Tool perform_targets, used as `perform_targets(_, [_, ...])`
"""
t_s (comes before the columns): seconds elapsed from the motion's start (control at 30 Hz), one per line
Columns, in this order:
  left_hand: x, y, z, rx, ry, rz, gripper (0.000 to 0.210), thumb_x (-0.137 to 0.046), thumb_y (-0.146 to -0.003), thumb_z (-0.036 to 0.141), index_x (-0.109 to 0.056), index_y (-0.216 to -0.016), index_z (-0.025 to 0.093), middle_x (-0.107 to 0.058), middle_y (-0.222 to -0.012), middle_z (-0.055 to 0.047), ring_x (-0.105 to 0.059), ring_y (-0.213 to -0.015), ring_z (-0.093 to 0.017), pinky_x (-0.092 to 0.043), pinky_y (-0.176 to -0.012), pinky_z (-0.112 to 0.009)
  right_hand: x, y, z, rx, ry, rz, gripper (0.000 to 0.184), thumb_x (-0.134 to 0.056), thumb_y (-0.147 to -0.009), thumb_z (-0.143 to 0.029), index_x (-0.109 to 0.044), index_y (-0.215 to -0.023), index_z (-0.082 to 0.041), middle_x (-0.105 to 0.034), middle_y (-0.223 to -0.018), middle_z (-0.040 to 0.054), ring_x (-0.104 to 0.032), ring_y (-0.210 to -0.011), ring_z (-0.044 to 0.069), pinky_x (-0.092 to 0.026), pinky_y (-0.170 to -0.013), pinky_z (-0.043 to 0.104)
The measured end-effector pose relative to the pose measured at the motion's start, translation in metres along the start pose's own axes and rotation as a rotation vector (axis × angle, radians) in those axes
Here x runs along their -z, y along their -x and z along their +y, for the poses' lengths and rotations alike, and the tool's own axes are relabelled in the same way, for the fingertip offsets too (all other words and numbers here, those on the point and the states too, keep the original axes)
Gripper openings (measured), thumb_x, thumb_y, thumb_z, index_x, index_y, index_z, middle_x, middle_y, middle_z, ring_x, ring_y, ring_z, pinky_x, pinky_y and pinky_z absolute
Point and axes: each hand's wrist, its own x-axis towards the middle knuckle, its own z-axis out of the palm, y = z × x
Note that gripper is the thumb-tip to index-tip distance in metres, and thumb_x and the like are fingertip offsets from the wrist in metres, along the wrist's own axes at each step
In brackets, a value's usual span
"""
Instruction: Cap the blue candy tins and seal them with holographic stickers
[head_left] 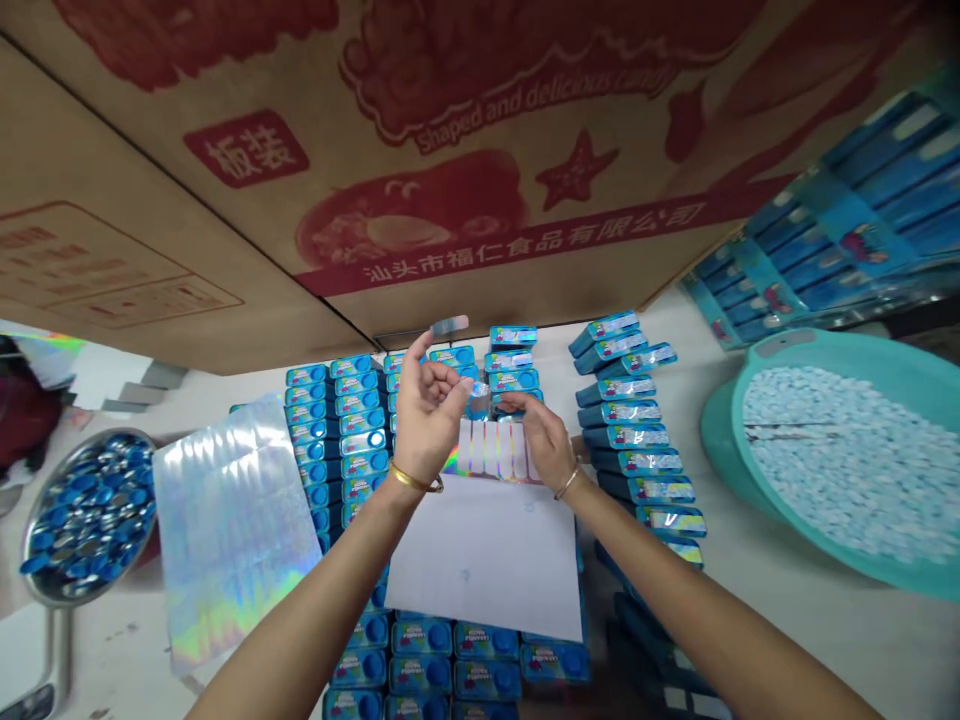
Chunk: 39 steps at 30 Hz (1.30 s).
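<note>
My left hand (pixel 435 415) is closed, with thumb and fingers pinched at a small shiny sticker (pixel 478 392). A second strip sticker (pixel 450 325) clings to its raised index fingertip. My right hand (pixel 546 435) is bent over the far right part of a sticker sheet (pixel 480 550), its fingertips close to the pinched sticker. Most of this sheet is bare white backing, with a row of holographic strips (pixel 495 450) along its far end. Under and around the sheet stand rows of small blue boxes (pixel 362 421); the sheet and my hands hide some of them.
Blue boxes with shiny strips on top (pixel 636 437) form a column to the right. A holographic sheet (pixel 232 520) and a metal scoop of blue caps (pixel 90 520) lie left. A turquoise basin (pixel 724 440) of white pieces stands right. Large cardboard cartons (pixel 480 290) wall off the back.
</note>
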Motion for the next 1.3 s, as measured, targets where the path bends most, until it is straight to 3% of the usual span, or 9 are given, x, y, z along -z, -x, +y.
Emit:
perform_targets(0.1, [-0.023, -0.007, -0.014, 0.066, 0.032, 0.024, 0.062, -0.066, -0.073, 0.016, -0.042, -0.130, 0.025, -0.052, -0.075, 0.004, -0.052, -0.066, -0.008, -0.045, -0.063, -0.020, 0.009, -0.003, -0.010, -0.079, -0.246, 0.091, 0.053, -0.032, -0.088, -0.062, -0.061, -0.102, -0.020, -0.068, -0.093, 0.0074, -0.063, -0.090, 0.023, -0.047, -0.085, 0.038])
perform_targets(0.23, [-0.048, -0.007, -0.031, 0.122, 0.012, 0.055, 0.061, -0.066, -0.072, 0.014, -0.043, -0.128, 0.022, -0.051, -0.074, 0.004, -0.050, -0.062, -0.007, -0.043, -0.060, -0.019, 0.022, -0.013, -0.015, -0.192, -0.223, 0.173, 0.030, -0.057, -0.081, -0.050, -0.062, -0.083, -0.020, -0.063, -0.075, 0.0020, -0.059, -0.074, 0.018, -0.047, -0.074, 0.033])
perform_targets(0.37, [-0.064, -0.010, -0.047, 0.221, 0.075, 0.113, 0.062, -0.065, -0.069, 0.012, -0.042, -0.127, 0.019, -0.050, -0.068, 0.006, -0.050, -0.058, -0.007, -0.041, -0.057, -0.018, 0.033, -0.028, -0.001, -0.256, -0.216, 0.203, 0.023, -0.062, -0.076, -0.042, -0.059, -0.075, -0.019, -0.060, -0.069, 0.0004, -0.056, -0.065, 0.016, -0.047, -0.067, 0.031])
perform_targets(0.47, [-0.072, -0.012, -0.059, 0.249, 0.048, 0.183, 0.064, -0.064, -0.069, 0.012, -0.040, -0.128, 0.018, -0.050, -0.067, 0.006, -0.051, -0.059, -0.007, -0.042, -0.059, -0.019, 0.040, -0.042, 0.012, -0.260, -0.235, 0.170, 0.025, -0.062, -0.074, -0.036, -0.058, -0.092, -0.019, -0.057, -0.066, -0.0021, -0.055, -0.061, 0.015, -0.047, -0.064, 0.030])
perform_targets(0.6, [-0.079, -0.008, -0.069, 0.163, -0.137, 0.263, 0.067, -0.062, -0.073, 0.015, -0.036, -0.134, 0.019, -0.052, -0.069, 0.005, -0.053, -0.065, -0.010, -0.045, -0.068, -0.024, 0.048, -0.056, 0.023, -0.146, -0.071, 0.104, 0.050, -0.055, -0.077, -0.027, -0.043, -0.125, -0.019, -0.052, -0.066, -0.0046, -0.053, -0.063, 0.015, -0.045, -0.067, 0.031])
perform_targets(0.77, [-0.086, -0.002, -0.077, 0.087, -0.434, 0.307, 0.072, -0.061, -0.075, 0.018, -0.031, -0.140, 0.022, -0.058, -0.074, 0.004, -0.056, -0.072, -0.014, -0.041, -0.086, -0.035, 0.053, -0.058, 0.029, -0.016, 0.261, 0.047, 0.054, -0.045, -0.083, -0.019, -0.035, -0.136, -0.018, -0.054, -0.072, -0.0008, -0.054, -0.068, 0.018, -0.043, -0.070, 0.032])
perform_targets(0.93, [-0.091, -0.004, -0.088, 0.086, -0.608, 0.291, 0.073, -0.057, -0.077, 0.022, -0.026, -0.143, 0.020, -0.064, -0.081, 0.000, -0.059, -0.085, -0.020, -0.034, -0.090, -0.042, 0.052, -0.059, 0.040, 0.042, 0.374, 0.050, 0.059, -0.040, -0.083, -0.016, -0.029, -0.141, -0.017, -0.055, -0.073, 0.0018, -0.056, -0.071, 0.021, -0.044, -0.071, 0.034])
perform_targets(1.1, [-0.093, -0.008, -0.091, 0.137, -0.738, 0.249, 0.076, -0.054, -0.076, 0.021, -0.022, -0.145, 0.019, -0.064, -0.085, -0.002, -0.057, -0.092, -0.023, -0.033, -0.090, -0.044, 0.048, -0.061, 0.052, -0.005, 0.365, 0.061, 0.066, -0.041, -0.081, -0.015, -0.024, -0.145, -0.020, -0.055, -0.073, 0.0011, -0.055, -0.068, 0.020, -0.044, -0.070, 0.034])
perform_targets(1.3, [-0.094, -0.012, -0.084, 0.190, -0.930, 0.281, 0.080, -0.059, -0.071, 0.024, -0.024, -0.143, 0.016, -0.053, -0.115, -0.014, -0.048, -0.108, -0.033, -0.035, -0.090, -0.048, 0.036, -0.061, 0.081, -0.195, 0.184, 0.173, 0.078, -0.050, -0.075, -0.018, -0.019, -0.146, -0.020, -0.054, -0.077, -0.0010, -0.052, -0.061, 0.015, -0.046, -0.066, 0.031])
